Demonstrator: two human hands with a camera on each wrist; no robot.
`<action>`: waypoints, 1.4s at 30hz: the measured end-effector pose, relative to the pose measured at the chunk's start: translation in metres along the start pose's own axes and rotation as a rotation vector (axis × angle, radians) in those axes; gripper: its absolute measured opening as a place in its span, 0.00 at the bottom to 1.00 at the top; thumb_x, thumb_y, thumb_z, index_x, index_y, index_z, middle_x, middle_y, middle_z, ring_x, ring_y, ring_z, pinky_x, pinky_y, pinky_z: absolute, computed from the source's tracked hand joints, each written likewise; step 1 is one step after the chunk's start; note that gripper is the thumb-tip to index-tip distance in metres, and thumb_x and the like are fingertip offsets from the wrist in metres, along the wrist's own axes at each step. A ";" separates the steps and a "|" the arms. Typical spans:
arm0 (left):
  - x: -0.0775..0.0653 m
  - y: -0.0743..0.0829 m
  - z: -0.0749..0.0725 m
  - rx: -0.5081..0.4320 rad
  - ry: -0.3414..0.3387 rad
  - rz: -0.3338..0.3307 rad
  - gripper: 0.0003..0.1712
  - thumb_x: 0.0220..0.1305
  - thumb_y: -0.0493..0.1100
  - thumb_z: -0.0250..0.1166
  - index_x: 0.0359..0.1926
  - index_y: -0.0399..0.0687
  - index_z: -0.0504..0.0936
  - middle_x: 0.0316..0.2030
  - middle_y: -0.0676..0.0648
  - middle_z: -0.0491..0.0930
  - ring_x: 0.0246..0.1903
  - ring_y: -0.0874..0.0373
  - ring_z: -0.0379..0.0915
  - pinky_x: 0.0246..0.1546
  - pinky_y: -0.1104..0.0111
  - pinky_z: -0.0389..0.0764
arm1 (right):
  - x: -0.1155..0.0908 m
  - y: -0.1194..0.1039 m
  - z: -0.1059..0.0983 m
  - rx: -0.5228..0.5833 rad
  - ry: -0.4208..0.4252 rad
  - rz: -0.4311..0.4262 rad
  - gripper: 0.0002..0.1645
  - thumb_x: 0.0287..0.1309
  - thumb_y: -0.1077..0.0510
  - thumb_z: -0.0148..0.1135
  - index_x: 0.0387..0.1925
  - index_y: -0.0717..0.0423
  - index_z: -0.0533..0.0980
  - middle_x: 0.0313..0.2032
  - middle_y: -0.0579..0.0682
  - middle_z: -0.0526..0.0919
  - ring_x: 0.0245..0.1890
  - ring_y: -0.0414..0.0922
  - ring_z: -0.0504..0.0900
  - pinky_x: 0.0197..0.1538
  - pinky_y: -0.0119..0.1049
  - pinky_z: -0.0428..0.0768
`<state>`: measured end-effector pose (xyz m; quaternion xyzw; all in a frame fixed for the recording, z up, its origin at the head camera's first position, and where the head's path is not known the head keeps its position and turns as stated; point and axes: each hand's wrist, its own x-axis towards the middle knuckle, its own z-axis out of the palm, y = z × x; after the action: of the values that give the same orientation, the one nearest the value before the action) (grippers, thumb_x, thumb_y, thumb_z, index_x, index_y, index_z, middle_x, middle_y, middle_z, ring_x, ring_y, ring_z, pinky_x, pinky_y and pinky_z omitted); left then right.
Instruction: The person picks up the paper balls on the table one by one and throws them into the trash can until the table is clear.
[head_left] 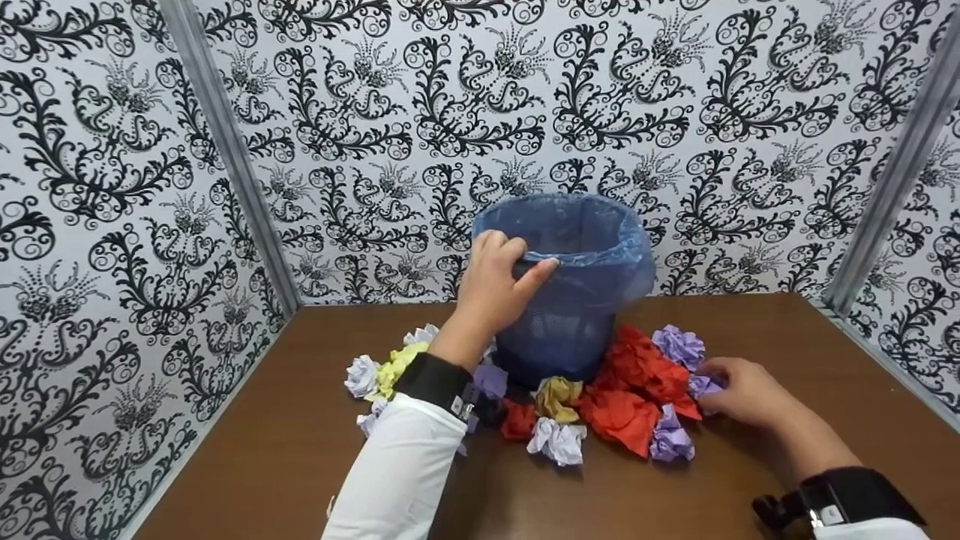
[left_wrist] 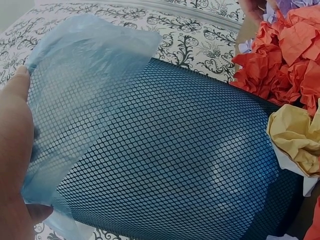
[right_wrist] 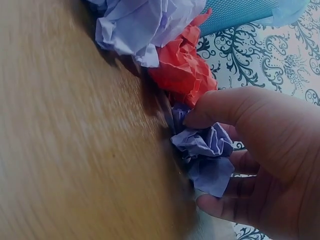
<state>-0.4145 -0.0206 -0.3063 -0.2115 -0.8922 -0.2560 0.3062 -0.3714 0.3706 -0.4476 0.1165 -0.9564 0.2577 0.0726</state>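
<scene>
A black mesh wastebasket [head_left: 559, 322] with a blue plastic liner [head_left: 630, 262] folded over its rim stands mid-table. My left hand [head_left: 495, 281] grips its near-left rim, thumb outside over the liner; in the left wrist view the thumb presses the bag against the mesh. At the right end of the paper heap, my right hand [head_left: 750, 391] holds a crumpled purple paper ball [right_wrist: 202, 142] between thumb and fingers, low at the tabletop. Red crumpled paper [head_left: 619, 416] lies just left of that hand, with other purple balls [head_left: 673, 435] in front and behind.
Yellow [head_left: 397, 367] and white paper balls [head_left: 362, 376] lie left of the basket, partly behind my left forearm. A tan ball [head_left: 558, 397] and a white one [head_left: 559, 441] sit before it. Patterned walls [head_left: 487, 135] enclose the brown table [head_left: 247, 450].
</scene>
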 end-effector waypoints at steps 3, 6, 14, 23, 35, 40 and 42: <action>-0.001 -0.001 0.000 0.004 -0.004 0.001 0.32 0.67 0.76 0.53 0.36 0.54 0.74 0.41 0.49 0.69 0.62 0.52 0.64 0.52 0.56 0.79 | -0.001 -0.001 0.000 0.028 -0.018 0.016 0.32 0.43 0.56 0.73 0.54 0.62 0.80 0.47 0.60 0.86 0.42 0.50 0.82 0.44 0.42 0.80; -0.001 0.000 -0.001 -0.001 -0.007 0.007 0.33 0.67 0.77 0.52 0.36 0.53 0.75 0.41 0.49 0.70 0.61 0.52 0.64 0.53 0.56 0.78 | -0.003 0.000 -0.001 0.058 -0.025 0.032 0.32 0.44 0.57 0.72 0.54 0.61 0.80 0.47 0.60 0.86 0.41 0.49 0.82 0.42 0.39 0.80; 0.000 0.001 0.000 0.002 -0.001 0.003 0.33 0.66 0.78 0.51 0.35 0.54 0.74 0.42 0.49 0.69 0.60 0.53 0.64 0.53 0.56 0.78 | -0.003 0.003 -0.001 0.104 -0.018 0.041 0.31 0.47 0.58 0.71 0.56 0.62 0.79 0.47 0.61 0.85 0.40 0.48 0.81 0.37 0.36 0.81; 0.000 -0.001 0.001 -0.002 0.018 0.013 0.32 0.67 0.77 0.53 0.35 0.54 0.75 0.41 0.49 0.69 0.59 0.52 0.64 0.52 0.56 0.78 | -0.002 0.005 -0.001 0.112 0.001 0.017 0.29 0.49 0.57 0.71 0.55 0.62 0.80 0.47 0.60 0.86 0.42 0.49 0.81 0.40 0.35 0.79; 0.000 0.000 0.000 -0.007 0.012 -0.001 0.32 0.67 0.78 0.52 0.35 0.55 0.74 0.42 0.50 0.69 0.58 0.54 0.64 0.49 0.57 0.78 | -0.002 0.006 -0.006 0.155 -0.007 0.045 0.29 0.53 0.57 0.70 0.57 0.62 0.79 0.44 0.60 0.84 0.33 0.45 0.81 0.31 0.36 0.81; -0.001 0.000 0.000 0.001 0.008 0.000 0.32 0.66 0.78 0.52 0.36 0.55 0.75 0.42 0.50 0.69 0.57 0.54 0.64 0.49 0.57 0.78 | -0.005 0.006 -0.011 0.202 -0.011 0.076 0.31 0.53 0.58 0.70 0.59 0.63 0.77 0.46 0.61 0.84 0.34 0.46 0.80 0.32 0.37 0.81; -0.001 -0.001 0.000 0.002 0.009 0.004 0.33 0.66 0.78 0.52 0.36 0.55 0.75 0.42 0.50 0.69 0.57 0.54 0.64 0.48 0.57 0.78 | -0.005 0.005 -0.015 0.223 -0.010 0.081 0.32 0.53 0.58 0.70 0.60 0.63 0.77 0.46 0.61 0.84 0.35 0.46 0.81 0.33 0.37 0.82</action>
<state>-0.4140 -0.0213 -0.3070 -0.2117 -0.8905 -0.2556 0.3111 -0.3663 0.3832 -0.4383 0.0863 -0.9261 0.3646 0.0437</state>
